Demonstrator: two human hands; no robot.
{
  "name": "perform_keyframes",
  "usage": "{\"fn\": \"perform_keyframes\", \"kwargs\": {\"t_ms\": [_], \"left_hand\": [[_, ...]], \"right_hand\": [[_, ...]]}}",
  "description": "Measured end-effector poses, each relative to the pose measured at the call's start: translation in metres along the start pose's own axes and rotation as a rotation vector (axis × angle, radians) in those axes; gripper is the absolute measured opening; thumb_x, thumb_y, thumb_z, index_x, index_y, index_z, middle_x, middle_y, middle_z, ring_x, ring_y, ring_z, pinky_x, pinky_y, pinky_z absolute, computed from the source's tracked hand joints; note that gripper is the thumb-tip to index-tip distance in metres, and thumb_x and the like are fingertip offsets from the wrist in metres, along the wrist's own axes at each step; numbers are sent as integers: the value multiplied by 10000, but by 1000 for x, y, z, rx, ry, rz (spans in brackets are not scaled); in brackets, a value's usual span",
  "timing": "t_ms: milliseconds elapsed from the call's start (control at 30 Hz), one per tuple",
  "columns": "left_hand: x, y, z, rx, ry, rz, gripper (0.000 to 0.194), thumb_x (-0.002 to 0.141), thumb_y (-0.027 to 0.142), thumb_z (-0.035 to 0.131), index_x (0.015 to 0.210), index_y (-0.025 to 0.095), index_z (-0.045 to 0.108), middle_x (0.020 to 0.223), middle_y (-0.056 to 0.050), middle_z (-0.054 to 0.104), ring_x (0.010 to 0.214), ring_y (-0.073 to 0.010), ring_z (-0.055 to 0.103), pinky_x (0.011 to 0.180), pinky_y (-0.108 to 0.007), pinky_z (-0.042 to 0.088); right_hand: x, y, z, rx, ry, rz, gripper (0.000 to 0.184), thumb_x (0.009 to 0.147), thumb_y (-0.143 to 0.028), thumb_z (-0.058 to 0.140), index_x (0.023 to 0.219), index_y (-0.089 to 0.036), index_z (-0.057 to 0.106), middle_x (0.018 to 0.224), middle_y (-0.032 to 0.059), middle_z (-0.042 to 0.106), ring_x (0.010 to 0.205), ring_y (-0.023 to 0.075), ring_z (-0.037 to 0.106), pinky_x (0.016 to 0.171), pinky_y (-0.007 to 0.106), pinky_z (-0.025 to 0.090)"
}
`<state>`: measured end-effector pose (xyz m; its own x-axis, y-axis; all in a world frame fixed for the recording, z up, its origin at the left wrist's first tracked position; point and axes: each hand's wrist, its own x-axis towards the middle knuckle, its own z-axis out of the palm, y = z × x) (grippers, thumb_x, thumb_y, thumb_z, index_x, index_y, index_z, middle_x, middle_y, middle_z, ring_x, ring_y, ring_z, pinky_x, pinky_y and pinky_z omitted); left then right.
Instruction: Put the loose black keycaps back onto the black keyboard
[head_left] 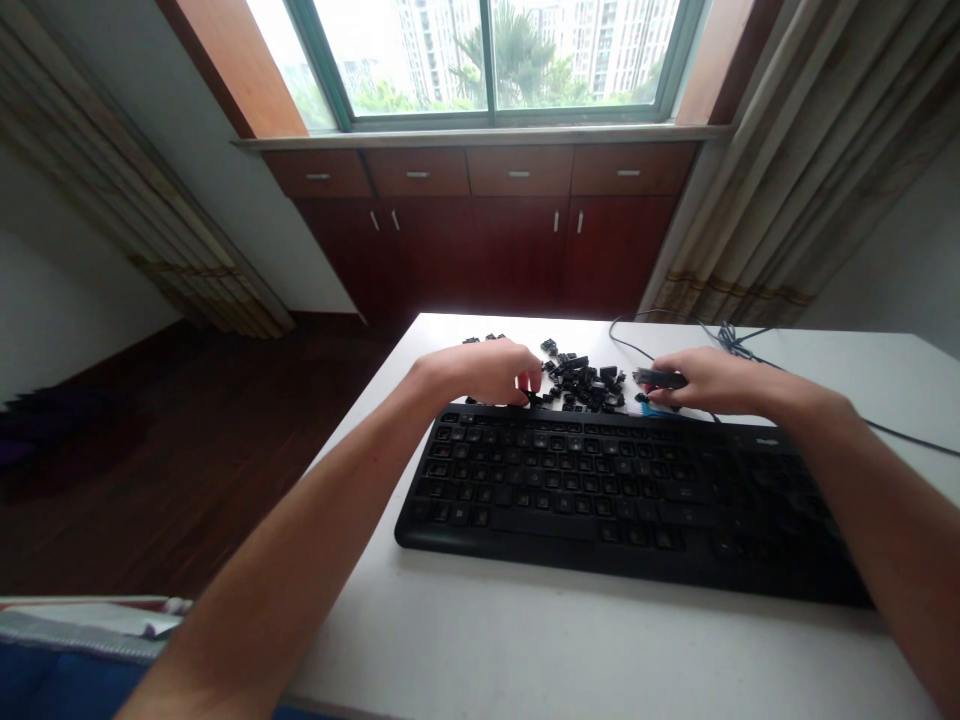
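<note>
Black plastic makes the one keyboard [555,480], flat on one white table [600,630], long axis left to right, right end slightly nearer. Many key sockets look bare. Behind are loose keycaps [585,385], too crowded for counting. The left hand [487,370] reaches them; whether it pinches one, I cannot tell. The right hand [724,380] is clamped on one dark slim object [660,378].

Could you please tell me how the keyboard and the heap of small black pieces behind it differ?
The keyboard is one long, flat body, while the heap of small black pieces is made of many separate bits. The keyboard's key positions run in ordered rows, whereas the heap's pieces lie jumbled at various angles. The keyboard is nearer the camera; the heap is farther off. Both are dark and rest on the white table.
</note>
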<state>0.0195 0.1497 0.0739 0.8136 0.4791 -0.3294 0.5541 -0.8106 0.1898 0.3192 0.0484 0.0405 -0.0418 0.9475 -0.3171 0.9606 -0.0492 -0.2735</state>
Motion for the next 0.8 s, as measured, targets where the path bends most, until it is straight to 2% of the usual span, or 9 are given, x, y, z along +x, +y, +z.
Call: {"fn": "perform_keyframes", "kwargs": {"t_ms": [500, 633, 800], "left_hand": [[-1, 2, -1, 16, 1, 6, 323, 824, 272, 654, 1140, 241, 714, 1079, -38, 744, 860, -176, 668, 707, -239, 482], [0, 2, 0, 12, 4, 15, 317, 822, 277, 656, 1131, 242, 714, 1076, -35, 743, 867, -176, 665, 706, -239, 478], [0, 1, 0, 13, 10, 25, 304, 826, 280, 644, 1117, 236, 719, 1068, -37, 744, 840, -175, 662, 690, -246, 475]], "right_hand": [[0, 3, 0, 0, 24, -27, 273, 803, -450, 644, 958, -238, 714, 917, 60, 749, 840, 259, 669, 694, 323, 469], [-5, -3, -8, -75, 101, -23, 323, 839, -522, 591, 930, -225, 676, 847, 63, 723, 763, 249, 645, 624, 323, 431], [-13, -20, -16, -108, 223, -122, 282, 871, -467, 561, 942, -216, 668, 890, 69, 712, 761, 230, 623, 624, 314, 408]]}}
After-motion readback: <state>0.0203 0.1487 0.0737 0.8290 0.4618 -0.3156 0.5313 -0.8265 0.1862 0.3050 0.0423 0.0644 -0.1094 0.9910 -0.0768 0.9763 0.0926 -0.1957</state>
